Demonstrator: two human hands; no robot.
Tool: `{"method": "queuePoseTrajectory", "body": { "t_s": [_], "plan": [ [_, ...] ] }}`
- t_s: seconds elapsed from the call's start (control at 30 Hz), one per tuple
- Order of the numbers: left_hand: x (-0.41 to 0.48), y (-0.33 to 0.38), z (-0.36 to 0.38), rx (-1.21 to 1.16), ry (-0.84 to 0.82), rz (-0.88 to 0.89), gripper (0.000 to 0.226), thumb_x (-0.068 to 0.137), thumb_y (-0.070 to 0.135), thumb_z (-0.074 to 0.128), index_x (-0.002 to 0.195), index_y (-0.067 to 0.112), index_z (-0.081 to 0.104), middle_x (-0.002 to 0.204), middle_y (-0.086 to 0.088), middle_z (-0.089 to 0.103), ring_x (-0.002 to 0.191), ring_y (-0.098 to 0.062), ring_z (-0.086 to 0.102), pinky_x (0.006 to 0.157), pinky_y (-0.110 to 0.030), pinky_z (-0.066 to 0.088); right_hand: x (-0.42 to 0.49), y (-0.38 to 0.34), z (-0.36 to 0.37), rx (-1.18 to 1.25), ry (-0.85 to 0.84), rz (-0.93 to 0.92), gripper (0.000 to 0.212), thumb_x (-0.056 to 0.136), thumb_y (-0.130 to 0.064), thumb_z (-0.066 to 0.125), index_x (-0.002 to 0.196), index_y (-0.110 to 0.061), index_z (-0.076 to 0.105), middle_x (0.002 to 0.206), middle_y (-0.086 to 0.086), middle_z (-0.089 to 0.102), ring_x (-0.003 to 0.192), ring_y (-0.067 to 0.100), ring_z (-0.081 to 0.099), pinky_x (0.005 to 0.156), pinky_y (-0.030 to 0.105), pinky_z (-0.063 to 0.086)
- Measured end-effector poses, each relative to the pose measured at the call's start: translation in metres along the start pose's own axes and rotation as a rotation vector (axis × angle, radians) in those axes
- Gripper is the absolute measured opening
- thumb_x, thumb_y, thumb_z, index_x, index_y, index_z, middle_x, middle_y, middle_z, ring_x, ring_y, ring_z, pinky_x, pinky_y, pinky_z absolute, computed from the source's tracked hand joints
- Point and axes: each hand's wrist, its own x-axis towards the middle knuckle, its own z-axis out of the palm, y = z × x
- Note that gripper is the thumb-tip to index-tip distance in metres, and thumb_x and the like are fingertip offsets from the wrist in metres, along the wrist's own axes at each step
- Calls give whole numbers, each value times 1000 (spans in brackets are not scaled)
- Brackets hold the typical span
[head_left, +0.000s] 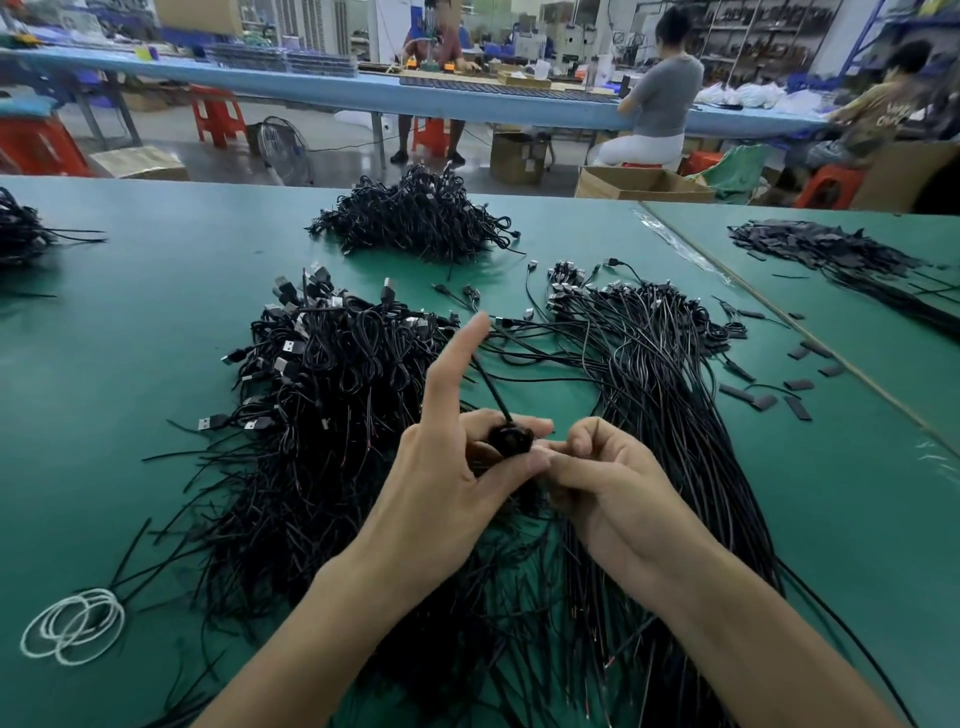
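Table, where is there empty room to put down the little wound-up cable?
Bare green table lies left of the big cable pile, beyond the white rings. More lies right of the straight cables, below the black strips. Under the left hand and right hand holding the wound-up cable it is crowded.

**Hands meet at frame centre**

Both bare forearms rise from the lower edge. The left hand (452, 473) pinches a small black coiled cable (511, 441) with its thumb and middle finger, index finger raised. The right hand (613, 483), fingers curled, pinches its right side.
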Motion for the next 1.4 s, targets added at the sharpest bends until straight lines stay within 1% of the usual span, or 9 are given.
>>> {"method": "queuePoseTrajectory", "body": {
  "t_s": [0.1, 0.2, 0.37, 0.47, 0.57, 0.83, 0.97, 1.17, 1.4],
  "plan": [
    [2, -6, -8, 219, 6, 133, 103, 85, 23, 73, 154, 49, 2, 115, 12, 72, 99, 2, 69, 95, -8, 46, 8, -1, -12, -164, 1, -11, 20, 82, -7, 71, 80, -15, 53, 74, 3, 71, 63, 11, 60, 56, 19, 46],
    [19, -18, -26, 500, 193, 310, 86, 85, 13, 71, 152, 28, 20, 114, 8, 62, 85, 3, 64, 80, -1, 46, 20, -2, -44, -957, 214, -125, 5, 95, -22, 65, 96, -20, 60, 91, -5, 70, 85, 9, 65, 66, 14, 44],
    [54, -52, -67, 846, 467, 467, 35, 92, -7, 61, 122, 8, 51, 115, -21, 67, 105, -35, 64, 97, -30, 47, 29, 5, -101, -1730, 467, 142, 50, 101, -33, 51, 144, -13, 40, 140, 14, 43, 127, 32, 42, 101, 39, 41],
    [65, -76, -83, 987, 300, 252, 18, 99, 10, 53, 112, 4, 64, 129, -21, 60, 126, -38, 50, 117, -20, 22, 36, 8, -112, -1670, 532, 179, 47, 102, -29, 48, 143, -7, 40, 139, 19, 44, 125, 35, 44, 101, 41, 41],
    [61, -99, -88, 1152, -19, -35, 44, 104, 43, 37, 137, 20, 55, 156, -11, 38, 149, -31, 21, 123, -44, 14, 43, 5, -112, -1464, 564, 108, 46, 99, -21, 57, 143, -8, 46, 135, 16, 53, 122, 31, 51, 97, 38, 45],
    [39, -103, -88, 1197, -198, -3, 62, 87, 82, 27, 143, 58, 37, 166, -10, -14, 153, -31, -12, 119, -60, -6, 54, -5, -124, -1305, 576, 186, 41, 92, -19, 68, 132, -13, 60, 99, 4, 65, 101, 27, 59, 94, 38, 48],
    [25, -87, -81, 1115, -49, 287, 43, 83, 64, 55, 106, 35, 76, 161, -14, 25, 150, -33, 23, 112, -68, 17, 55, -4, -128, -1267, 659, 0, 25, 94, -18, 63, 118, -15, 70, 81, -9, 61, 79, 13, 58, 77, 28, 45],
    [11, -61, -52, 912, -4, 675, 36, 90, 47, 59, 75, 19, 76, 96, 0, 75, 91, -20, 71, 92, -48, 49, 57, -20, -109, -902, 730, -205, 16, 99, -18, 57, 109, -14, 69, 80, -2, 66, 73, 17, 64, 68, 40, 56],
    [20, -63, -41, 1172, -87, 136, 18, 88, 26, 71, 106, 27, 73, 105, 10, 73, 106, -19, 64, 101, -41, 40, 51, -30, -74, -938, 568, -259, 17, 97, -34, 59, 82, -26, 62, 75, -6, 63, 65, 8, 56, 60, 28, 48]
  ]
}}
